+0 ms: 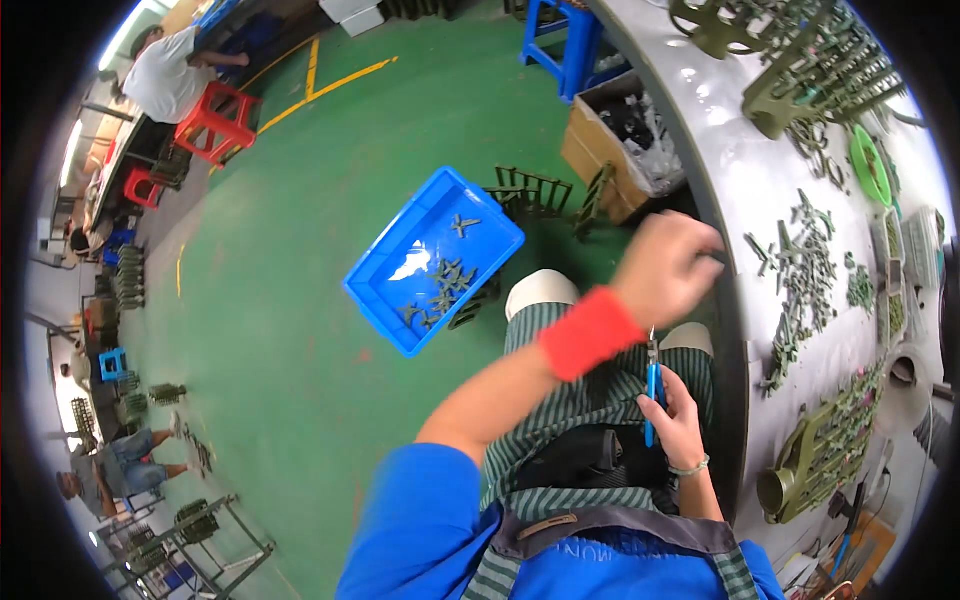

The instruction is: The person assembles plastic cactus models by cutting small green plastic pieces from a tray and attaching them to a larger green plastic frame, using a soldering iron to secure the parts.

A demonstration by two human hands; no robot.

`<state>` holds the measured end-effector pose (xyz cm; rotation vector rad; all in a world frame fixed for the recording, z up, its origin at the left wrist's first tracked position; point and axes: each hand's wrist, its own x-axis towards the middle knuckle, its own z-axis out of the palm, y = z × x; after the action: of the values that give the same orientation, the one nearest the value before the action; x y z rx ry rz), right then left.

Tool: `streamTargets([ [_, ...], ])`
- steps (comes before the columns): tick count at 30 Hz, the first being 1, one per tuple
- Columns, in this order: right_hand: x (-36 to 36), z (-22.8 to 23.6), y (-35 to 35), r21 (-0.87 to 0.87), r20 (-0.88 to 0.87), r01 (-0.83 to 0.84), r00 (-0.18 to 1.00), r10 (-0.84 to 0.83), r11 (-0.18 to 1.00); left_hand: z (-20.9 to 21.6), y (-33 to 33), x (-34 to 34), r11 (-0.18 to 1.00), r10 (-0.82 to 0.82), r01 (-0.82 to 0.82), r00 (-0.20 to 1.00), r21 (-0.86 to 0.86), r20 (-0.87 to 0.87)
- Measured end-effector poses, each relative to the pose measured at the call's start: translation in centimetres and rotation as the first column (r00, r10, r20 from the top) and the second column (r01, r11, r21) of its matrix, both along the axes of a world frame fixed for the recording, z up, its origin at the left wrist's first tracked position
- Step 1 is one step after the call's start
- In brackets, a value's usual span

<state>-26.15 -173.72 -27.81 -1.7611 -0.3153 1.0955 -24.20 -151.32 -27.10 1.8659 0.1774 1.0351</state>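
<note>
My left hand (672, 262), with a red wristband (592, 334), is raised beside the edge of the white table (735, 120). Its fingers are curled in and slightly blurred; whether anything small is between them is hidden. Low over my lap, my right hand (678, 420) holds a pair of blue-handled nippers (652, 385), metal jaws pointing away from me. On the table to my right lies a pile of small dark green plastic parts (803, 275). A blue plastic bin (385, 262) stands to my left, with several green star-shaped parts (452, 280) in it.
Green moulded frames (830, 445) lie at the table's near end, others (820, 85) at its far end. A green bowl (868, 165) sits among them. Beyond my knees are a cardboard box (605, 150) and a blue stool (565, 50). A person (165, 75) sits at the far left.
</note>
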Motion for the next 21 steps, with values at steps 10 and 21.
streamTargets([
  [10,-0.6,-0.4,3.4,-0.050,0.004,-0.040,0.999,0.040,0.998,-26.4,17.4,-33.3,0.847,0.485,-0.210,-0.074,0.489,-0.871],
  [21,-1.5,-0.1,5.3,-0.057,0.016,-0.087,0.996,0.088,0.995,-27.6,15.3,-34.8,0.430,0.309,-0.768,0.620,-0.475,-0.721],
])
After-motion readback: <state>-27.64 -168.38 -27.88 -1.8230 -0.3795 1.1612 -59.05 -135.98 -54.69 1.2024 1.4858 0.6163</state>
